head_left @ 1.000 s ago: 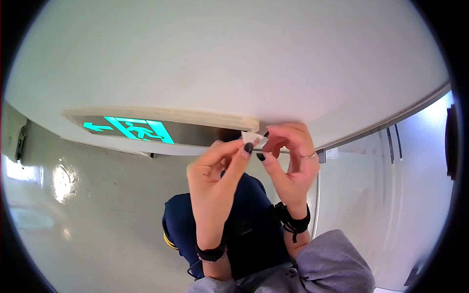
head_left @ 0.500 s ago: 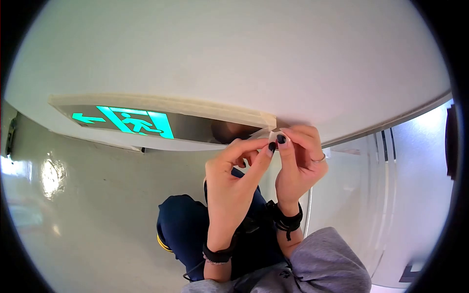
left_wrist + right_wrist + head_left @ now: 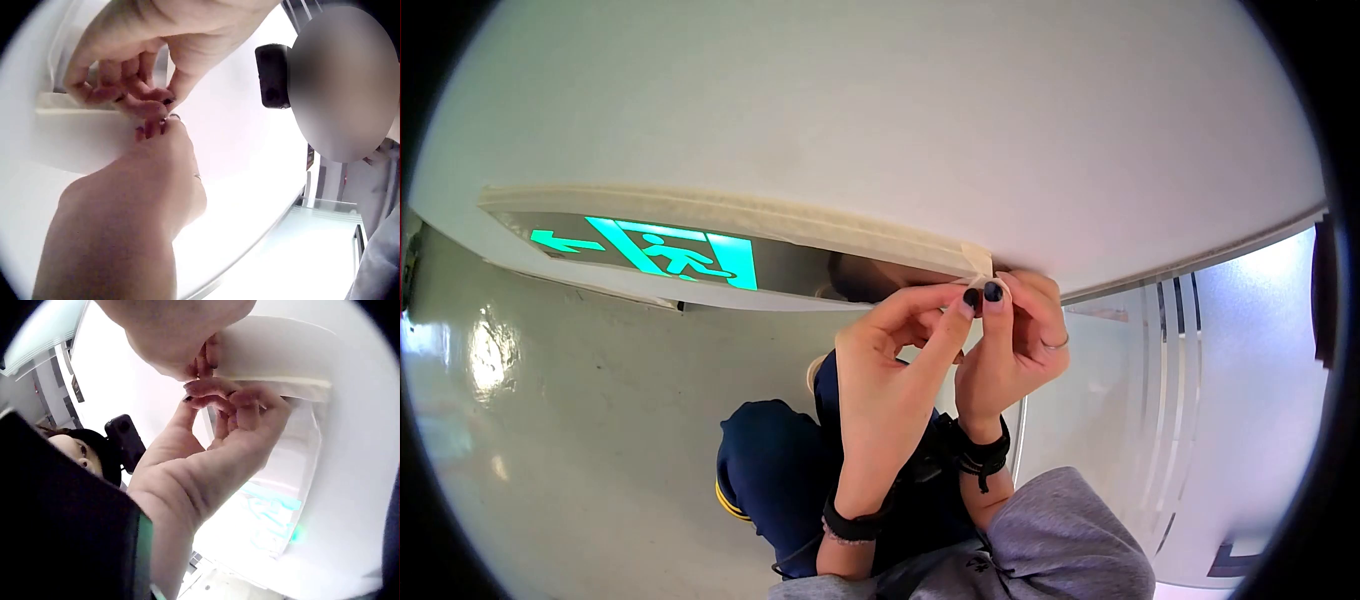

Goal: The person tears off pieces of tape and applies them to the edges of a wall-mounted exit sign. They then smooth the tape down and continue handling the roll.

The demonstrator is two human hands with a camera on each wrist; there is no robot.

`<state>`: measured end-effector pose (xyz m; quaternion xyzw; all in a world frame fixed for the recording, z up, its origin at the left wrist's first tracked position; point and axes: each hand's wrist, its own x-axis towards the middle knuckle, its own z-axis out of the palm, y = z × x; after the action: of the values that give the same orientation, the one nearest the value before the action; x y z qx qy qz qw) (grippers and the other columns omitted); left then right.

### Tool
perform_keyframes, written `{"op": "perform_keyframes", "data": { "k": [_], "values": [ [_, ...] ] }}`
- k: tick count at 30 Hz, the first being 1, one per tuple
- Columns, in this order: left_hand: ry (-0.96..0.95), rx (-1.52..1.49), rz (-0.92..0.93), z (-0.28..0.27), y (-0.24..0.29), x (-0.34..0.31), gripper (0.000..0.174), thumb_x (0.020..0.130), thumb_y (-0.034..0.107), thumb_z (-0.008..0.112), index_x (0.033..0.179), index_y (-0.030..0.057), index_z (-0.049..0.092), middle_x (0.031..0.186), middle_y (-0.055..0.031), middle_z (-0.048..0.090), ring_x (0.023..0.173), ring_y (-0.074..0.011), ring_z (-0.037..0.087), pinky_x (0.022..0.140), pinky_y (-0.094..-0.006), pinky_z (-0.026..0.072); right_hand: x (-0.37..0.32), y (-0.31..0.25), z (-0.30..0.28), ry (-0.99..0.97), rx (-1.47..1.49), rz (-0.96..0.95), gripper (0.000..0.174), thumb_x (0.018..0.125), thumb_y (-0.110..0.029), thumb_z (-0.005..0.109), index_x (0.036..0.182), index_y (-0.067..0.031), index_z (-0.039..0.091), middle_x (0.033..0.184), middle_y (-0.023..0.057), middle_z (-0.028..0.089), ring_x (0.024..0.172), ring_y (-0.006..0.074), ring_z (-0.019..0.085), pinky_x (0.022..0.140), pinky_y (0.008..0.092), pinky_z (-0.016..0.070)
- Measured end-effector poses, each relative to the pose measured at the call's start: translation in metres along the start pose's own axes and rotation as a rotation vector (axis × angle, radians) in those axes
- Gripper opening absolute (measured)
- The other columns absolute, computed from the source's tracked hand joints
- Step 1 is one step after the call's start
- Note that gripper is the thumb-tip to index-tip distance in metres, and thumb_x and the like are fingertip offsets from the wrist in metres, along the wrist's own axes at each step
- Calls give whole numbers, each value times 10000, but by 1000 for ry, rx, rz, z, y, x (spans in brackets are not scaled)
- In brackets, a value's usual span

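Note:
In the head view, a metal exit sign (image 3: 790, 265) with a lit green running figure is fixed to the white wall. Pale masking tape (image 3: 730, 212) runs along its upper edge, and a loose end of tape (image 3: 977, 258) sticks out at the right corner. My left hand (image 3: 880, 395) pinches this end between thumb and forefinger. Right beside it, my right hand (image 3: 1012, 365) pinches the same end, thumb close to the left thumb. From the left wrist, the fingertips of both hands meet below the sign's taped border (image 3: 75, 103). Fingers hide most of the tape end.
The white wall (image 3: 880, 110) fills the area above the sign. At the right is a frosted glass panel (image 3: 1100, 430). Below lies a glossy grey floor (image 3: 600, 400), with my dark-trousered knee (image 3: 770, 460) over it. A black camera (image 3: 273, 75) is worn on my head.
The head view has shifted, and both hands now sit further right at the sign's corner. My right thumb and finger, apart a second ago, have come together on the tape end.

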<state>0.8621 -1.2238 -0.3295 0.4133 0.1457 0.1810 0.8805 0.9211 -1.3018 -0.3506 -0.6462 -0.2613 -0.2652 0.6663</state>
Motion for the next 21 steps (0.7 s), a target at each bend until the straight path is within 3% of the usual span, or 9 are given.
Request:
{"op": "perform_keyframes", "data": {
  "k": [5, 7, 16, 21],
  "values": [
    [21, 10, -40, 0, 1, 0, 178, 865, 97, 646, 973, -43, 651, 753, -25, 618, 634, -93, 537, 579, -208, 409, -1, 3, 1, 16, 3, -39, 147, 763, 78, 672, 897, 21, 656, 868, 111, 615, 771, 147, 574, 682, 227, 446],
    [37, 8, -28, 1, 2, 0, 177, 855, 108, 656, 951, -41, 654, 693, 8, 595, 636, -32, 532, 570, -174, 413, 0, 4, 0, 11, -2, -44, 147, 759, 75, 678, 893, 19, 657, 864, 110, 616, 768, 145, 574, 679, 226, 445],
    [64, 43, -9, -1, 0, 1, 172, 843, 107, 669, 941, -35, 671, 650, 41, 561, 608, -9, 475, 526, -170, 345, 0, 4, 0, 7, -14, -14, 149, 735, 68, 709, 865, 13, 660, 838, 105, 623, 755, 148, 575, 669, 231, 448],
    [111, 46, -53, 1, 1, -2, 178, 840, 92, 656, 971, -26, 671, 686, 28, 586, 622, -22, 491, 558, -175, 397, 2, 5, -4, -9, -130, -61, 144, 730, 63, 707, 847, -9, 663, 833, 98, 627, 736, 146, 570, 644, 237, 444]
  ]
}}
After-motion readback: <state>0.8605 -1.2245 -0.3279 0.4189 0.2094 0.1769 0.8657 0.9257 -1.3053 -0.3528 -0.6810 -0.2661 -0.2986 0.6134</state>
